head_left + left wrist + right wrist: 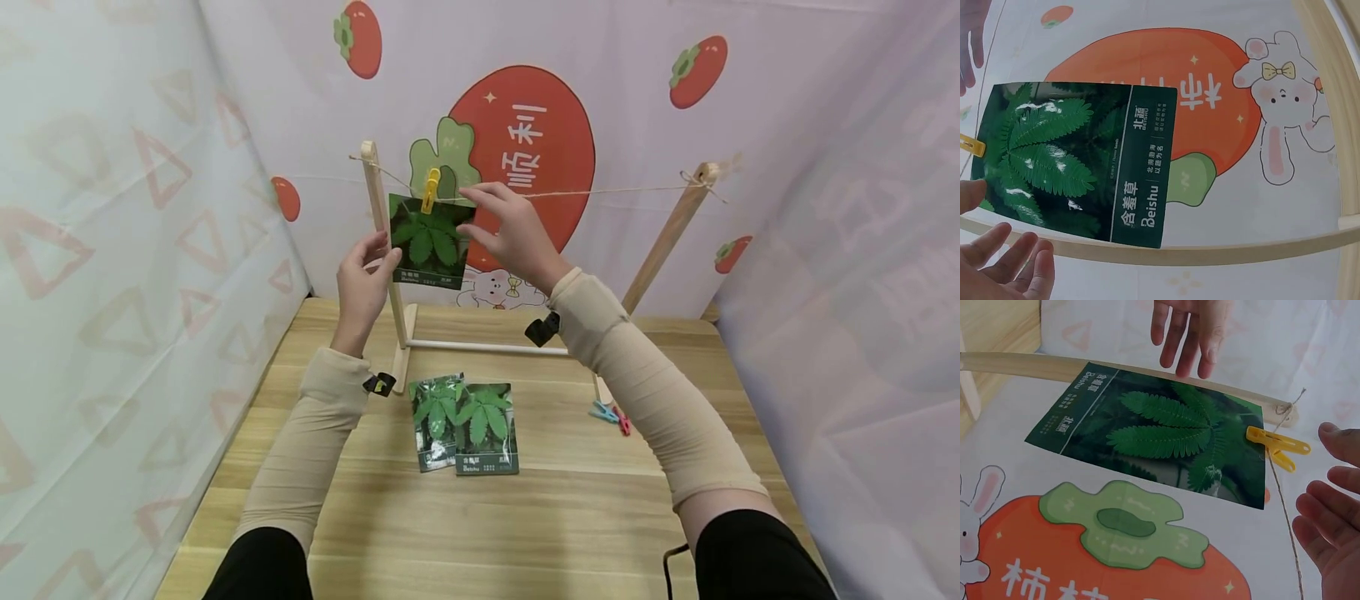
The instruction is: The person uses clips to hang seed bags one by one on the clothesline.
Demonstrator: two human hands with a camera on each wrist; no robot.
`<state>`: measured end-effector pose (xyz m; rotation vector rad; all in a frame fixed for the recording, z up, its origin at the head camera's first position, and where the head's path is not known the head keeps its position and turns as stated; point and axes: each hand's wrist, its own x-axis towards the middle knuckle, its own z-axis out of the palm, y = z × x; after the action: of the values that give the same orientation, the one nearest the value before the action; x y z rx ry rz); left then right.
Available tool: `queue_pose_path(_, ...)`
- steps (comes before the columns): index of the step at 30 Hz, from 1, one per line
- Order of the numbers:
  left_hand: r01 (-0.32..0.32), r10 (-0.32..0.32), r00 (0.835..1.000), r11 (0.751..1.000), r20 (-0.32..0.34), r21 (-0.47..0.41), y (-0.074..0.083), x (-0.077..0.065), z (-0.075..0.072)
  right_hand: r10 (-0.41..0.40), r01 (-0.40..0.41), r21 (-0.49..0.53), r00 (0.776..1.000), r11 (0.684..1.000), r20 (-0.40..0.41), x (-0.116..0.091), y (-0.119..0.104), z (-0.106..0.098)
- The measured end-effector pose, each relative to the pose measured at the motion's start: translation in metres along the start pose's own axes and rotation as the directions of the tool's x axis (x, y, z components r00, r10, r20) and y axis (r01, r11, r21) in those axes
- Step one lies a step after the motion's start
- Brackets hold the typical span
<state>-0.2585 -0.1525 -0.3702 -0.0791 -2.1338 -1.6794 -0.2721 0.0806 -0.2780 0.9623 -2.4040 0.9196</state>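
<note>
A green seed packet [429, 250] with a leaf picture hangs from a string [600, 192], clipped at its top edge by a yellow clothespin [431, 190]. By the packet's left edge is my left hand [362, 282], fingers loosely bent and holding nothing; its thumb overlaps the packet's edge in the head view. My right hand [519, 232] hovers at the upper right of the packet, thumb and fingers spread apart. In the right wrist view, the clothespin [1277, 445] bites over both string and packet, and a gap separates it from my right fingers [1329, 512].
Two more seed packets [486, 429] lie overlapping on the wooden table [465, 533]. Blue and pink clothespins [603, 412] rest at the right. The string runs between two wooden posts [667, 237], joined low down by a white bar [487, 347]. A printed cloth backdrop [615, 50] stands behind.
</note>
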Motion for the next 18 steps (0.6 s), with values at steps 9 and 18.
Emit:
queue_pose_path(9, -0.077, 0.073, 0.997, 0.987, 0.036, 0.139, 0.0, -0.01, -0.001, -0.068, 0.065, -0.07, 0.997, 0.995, -0.045, -0.021, 0.008, -0.009)
queue_pose_path(18, -0.072, 0.053, 0.994, 0.978, 0.101, 0.195, -0.003, -0.022, -0.005, -0.041, 0.039, -0.089, 0.999, 0.995, -0.028, -0.047, 0.019, -0.008)
